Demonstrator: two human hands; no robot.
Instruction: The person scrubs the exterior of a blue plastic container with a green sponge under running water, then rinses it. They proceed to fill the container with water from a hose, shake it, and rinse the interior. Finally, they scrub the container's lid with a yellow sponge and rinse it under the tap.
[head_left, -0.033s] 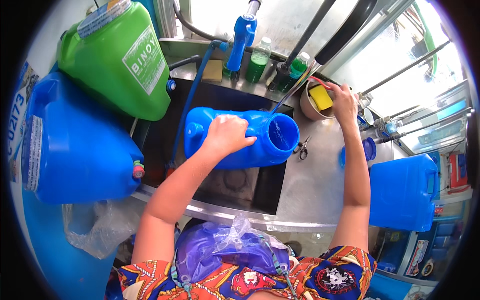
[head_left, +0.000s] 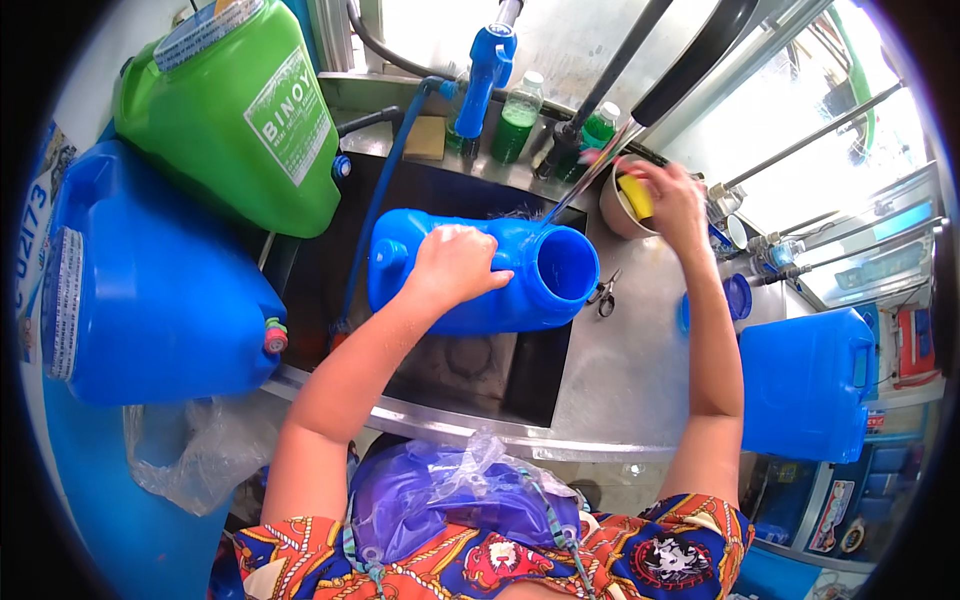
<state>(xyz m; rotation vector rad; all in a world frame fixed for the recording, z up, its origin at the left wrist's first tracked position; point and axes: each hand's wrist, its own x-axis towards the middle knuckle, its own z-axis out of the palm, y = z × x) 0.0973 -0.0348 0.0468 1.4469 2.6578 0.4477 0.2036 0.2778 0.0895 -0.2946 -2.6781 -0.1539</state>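
Note:
A blue plastic jug [head_left: 455, 306] lies on its side over the dark sink [head_left: 530, 385], its wide round mouth turned to the right. My left hand [head_left: 455, 262] is closed around its handle. At the right, over a pale round tub [head_left: 618, 208], my right hand [head_left: 676, 205] is blurred by motion. Its fingers are closed on a thin red thing [head_left: 598, 157], whose kind I cannot make out. A yellow sponge [head_left: 636, 195] shows in the tub below the fingers. Dark bristles [head_left: 518, 214] show at the jug's far edge, beside thin shiny rods [head_left: 585, 178].
Scissors [head_left: 605, 298] lie on the steel counter [head_left: 630, 380]. A green jug [head_left: 230, 140] and a blue jug [head_left: 165, 290] stand at the left, another blue jug [head_left: 800, 385] at the right. Bottles of green liquid [head_left: 517, 122] and a blue tap [head_left: 488, 75] line the back.
My right hand has shifted slightly left and nearer to me, with the red thing swinging left. Dark bristles now show behind the jug. My left hand keeps its hold.

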